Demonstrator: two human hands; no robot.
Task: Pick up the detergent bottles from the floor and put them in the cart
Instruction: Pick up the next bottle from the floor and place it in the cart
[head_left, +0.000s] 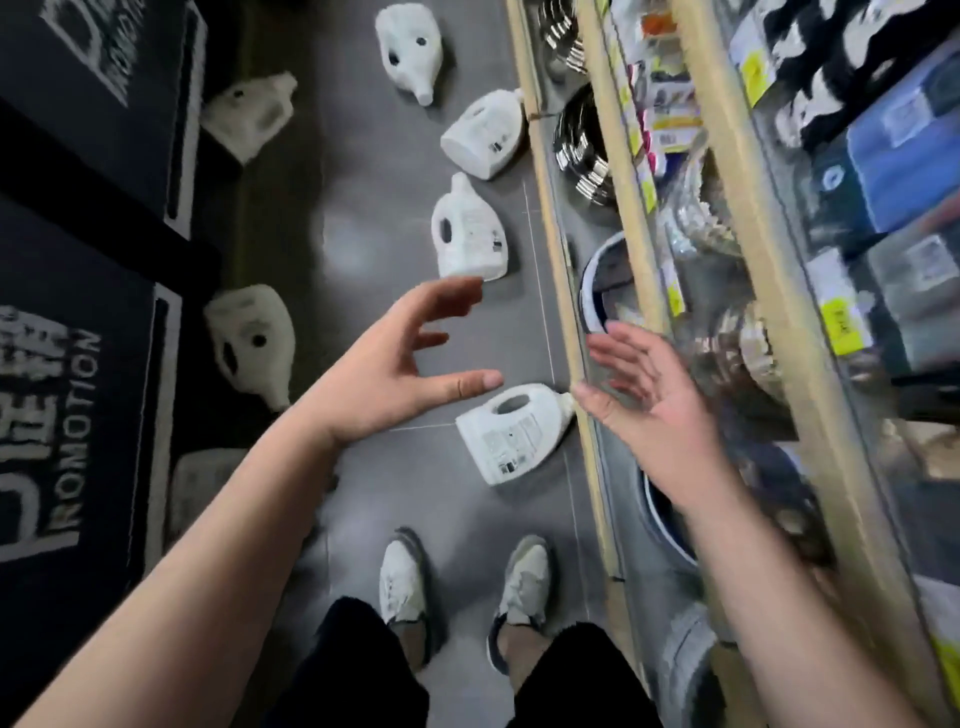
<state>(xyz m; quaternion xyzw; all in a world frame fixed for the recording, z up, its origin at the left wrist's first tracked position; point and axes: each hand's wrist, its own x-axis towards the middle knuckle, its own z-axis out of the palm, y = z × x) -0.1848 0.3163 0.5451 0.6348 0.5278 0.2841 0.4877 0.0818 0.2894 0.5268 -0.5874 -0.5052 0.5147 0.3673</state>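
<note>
On grey tiled floor (363, 218): scattered white bottles (470, 236); shelving (639, 218) right.

both arms reach out over the grey floor (363, 218), fingers spread and holding nothing. the left hand (395, 364) hovers up and left of the nearest white detergent bottle (511, 436), and the right hand (649, 410) shows beside its cap, against the shelf edge (563, 291). five more bottles (467, 234) lie scattered along the aisle. two pale shoes (402, 577) stand below.
</note>
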